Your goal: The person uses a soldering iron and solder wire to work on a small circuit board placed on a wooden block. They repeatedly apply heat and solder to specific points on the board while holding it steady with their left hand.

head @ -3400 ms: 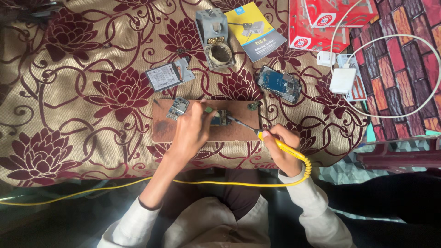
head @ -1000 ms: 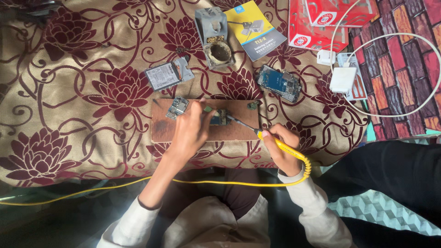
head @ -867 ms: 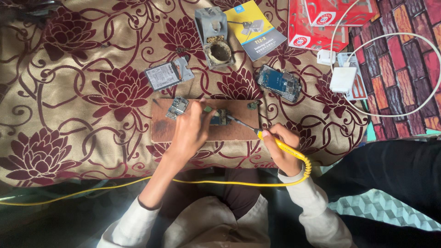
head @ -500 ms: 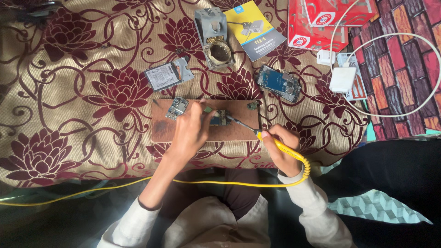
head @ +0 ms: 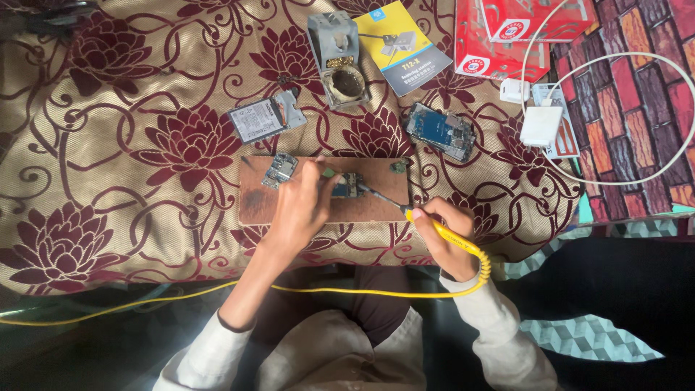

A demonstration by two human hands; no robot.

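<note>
Fingers of our right hand [head: 441, 235] are wrapped tight around the yellow soldering iron [head: 434, 228], whose dark tip reaches up and left onto the small circuit board [head: 343, 185]. That board lies near the middle of the wooden board [head: 376, 203], which sits on the flowered cloth [head: 130, 145]. Our left hand [head: 300, 210] rests on the wooden board with its fingertips pressed on the circuit board's left edge; whether they pinch it or only pin it down, we cannot tell.

We judge the main risk to be heat: our left fingertips sit just beside the tip, so a small slip could burn them. The circuit board could also skid if our pressure eases, smearing the joint. The yellow cable [head: 347, 292] loops across our lap, and a snag there could jerk the iron toward the cloth and scorch it. Another loose board [head: 279, 169] lies close by our left hand and could be knocked.
</note>
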